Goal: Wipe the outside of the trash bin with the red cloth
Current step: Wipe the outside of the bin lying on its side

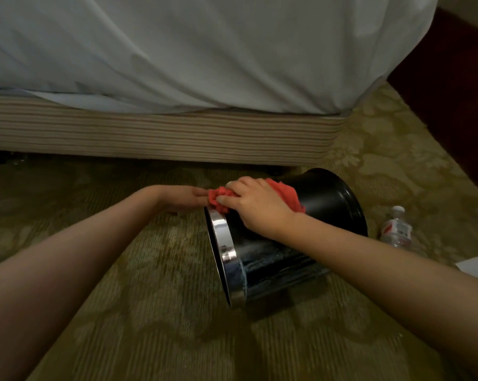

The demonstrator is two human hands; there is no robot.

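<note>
On carpet [149,312] | bin [323,193] (tipped) under right hand [255,204], cloth [218,198] | left hand [182,198] beside

A glossy black trash bin [284,259] with a chrome rim, a red cloth [290,196], olive floral-patterned carpet [160,320], white bedsheet [204,50], and beige-and-brown striped bed base [155,136].

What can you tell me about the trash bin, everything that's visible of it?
The trash bin is round, glossy black, with a shiny chrome band round its mouth. It lies on its side on the patterned carpet, mouth facing left. Pale streaks smear its near side. The right hand presses the red cloth on its upper side; the left hand reaches the cloth by the rim.
</note>
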